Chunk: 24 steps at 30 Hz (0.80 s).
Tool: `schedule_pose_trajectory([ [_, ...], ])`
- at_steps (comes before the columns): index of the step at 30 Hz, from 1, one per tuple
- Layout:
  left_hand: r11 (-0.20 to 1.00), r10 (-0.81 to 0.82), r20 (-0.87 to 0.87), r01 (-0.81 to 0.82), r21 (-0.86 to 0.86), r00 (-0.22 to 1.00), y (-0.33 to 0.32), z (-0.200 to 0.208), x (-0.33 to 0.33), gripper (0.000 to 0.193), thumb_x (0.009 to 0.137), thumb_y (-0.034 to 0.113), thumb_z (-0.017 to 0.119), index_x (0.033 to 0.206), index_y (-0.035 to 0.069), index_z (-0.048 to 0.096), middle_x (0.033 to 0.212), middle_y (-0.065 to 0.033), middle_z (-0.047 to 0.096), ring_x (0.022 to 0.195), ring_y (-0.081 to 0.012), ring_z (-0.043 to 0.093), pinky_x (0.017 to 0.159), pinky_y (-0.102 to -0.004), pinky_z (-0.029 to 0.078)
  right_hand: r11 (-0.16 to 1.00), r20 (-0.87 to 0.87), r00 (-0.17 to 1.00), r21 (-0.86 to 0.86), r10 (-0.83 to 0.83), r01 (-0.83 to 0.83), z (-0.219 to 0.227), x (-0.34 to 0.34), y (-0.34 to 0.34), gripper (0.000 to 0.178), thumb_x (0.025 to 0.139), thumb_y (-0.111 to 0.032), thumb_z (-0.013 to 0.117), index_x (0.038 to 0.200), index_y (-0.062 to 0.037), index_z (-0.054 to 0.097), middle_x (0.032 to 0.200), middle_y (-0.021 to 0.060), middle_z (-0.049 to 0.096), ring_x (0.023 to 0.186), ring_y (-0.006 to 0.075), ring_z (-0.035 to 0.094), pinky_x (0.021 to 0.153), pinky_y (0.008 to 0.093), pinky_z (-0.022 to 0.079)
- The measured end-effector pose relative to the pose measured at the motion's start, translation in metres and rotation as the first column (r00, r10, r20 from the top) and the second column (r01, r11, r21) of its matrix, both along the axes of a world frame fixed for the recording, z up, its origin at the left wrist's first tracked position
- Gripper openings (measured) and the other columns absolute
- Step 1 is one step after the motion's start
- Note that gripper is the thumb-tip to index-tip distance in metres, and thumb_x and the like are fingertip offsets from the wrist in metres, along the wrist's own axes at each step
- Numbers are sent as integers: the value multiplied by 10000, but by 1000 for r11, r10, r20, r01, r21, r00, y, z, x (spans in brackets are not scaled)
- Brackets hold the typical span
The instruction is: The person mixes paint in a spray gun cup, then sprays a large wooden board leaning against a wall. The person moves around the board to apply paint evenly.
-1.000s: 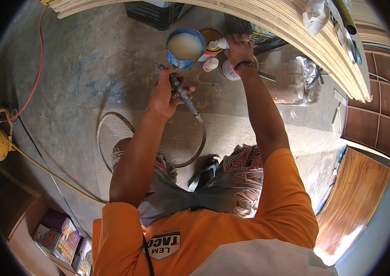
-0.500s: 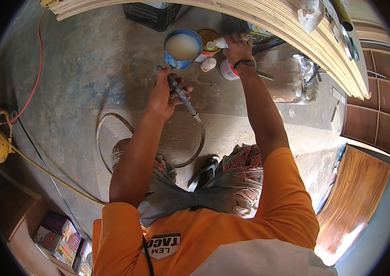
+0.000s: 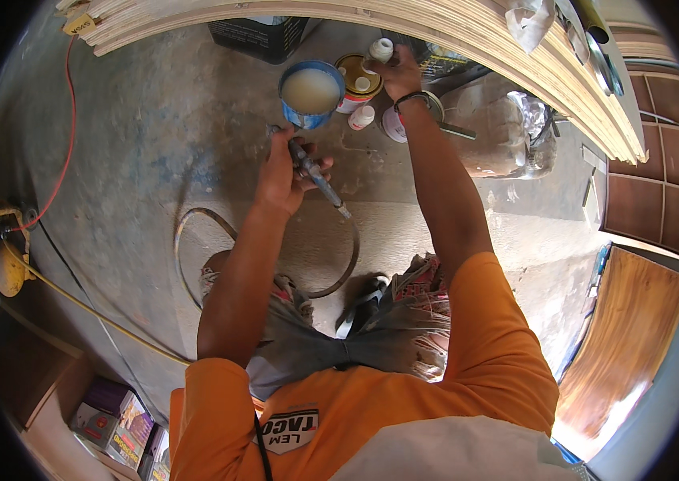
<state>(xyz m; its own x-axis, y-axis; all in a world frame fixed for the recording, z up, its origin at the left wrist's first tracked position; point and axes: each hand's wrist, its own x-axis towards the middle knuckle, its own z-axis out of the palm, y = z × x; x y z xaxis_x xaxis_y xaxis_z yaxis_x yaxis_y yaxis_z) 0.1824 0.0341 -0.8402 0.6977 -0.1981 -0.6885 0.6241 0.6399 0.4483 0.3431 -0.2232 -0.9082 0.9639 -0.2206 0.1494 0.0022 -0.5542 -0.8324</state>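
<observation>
Hose-fed tool (image 3: 325, 189) in the left hand (image 3: 282, 176), white bottle (image 3: 381, 51) in the right hand (image 3: 402, 74).
At left, the forearm reaches straight ahead, its fingers curled around the tool's grey body, whose hose (image 3: 356, 250) loops back toward the person. Just beyond stands the blue pot (image 3: 306, 122), pale liquid (image 3: 310, 90) already in it. Next, to its right, comes a can (image 3: 351, 64) with a golden top, then a smaller bottle (image 3: 361, 119) on the floor (image 3: 115, 152) in front of it. Farther right, the right arm stretches well forward, fingers closed about the white bottle, held up beside the can's far edge; no pouring shows, and I cannot tell whether it is capped. The hands are well apart.
</observation>
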Motion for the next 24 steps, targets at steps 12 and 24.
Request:
schedule_pose_trajectory([
  [12,1000,-3,18,3,-21,1000,2,-6,2,416,874,445,599,1002,66,488,893,-82,553,713,-297,676,623,-469,541,994,146,986,79,-85,74,-31,-11,17,634,671,-281,847,1154,-6,542,1107,150,628,1065,249,599,896,353,479],
  [24,1000,0,11,1,-17,1000,-1,-10,3,407,870,437,605,997,66,494,893,-82,556,713,-298,677,605,-466,544,926,78,967,-280,-241,253,-39,-48,43,429,580,-348,807,922,-126,675,1024,122,582,999,333,563,878,447,456],
])
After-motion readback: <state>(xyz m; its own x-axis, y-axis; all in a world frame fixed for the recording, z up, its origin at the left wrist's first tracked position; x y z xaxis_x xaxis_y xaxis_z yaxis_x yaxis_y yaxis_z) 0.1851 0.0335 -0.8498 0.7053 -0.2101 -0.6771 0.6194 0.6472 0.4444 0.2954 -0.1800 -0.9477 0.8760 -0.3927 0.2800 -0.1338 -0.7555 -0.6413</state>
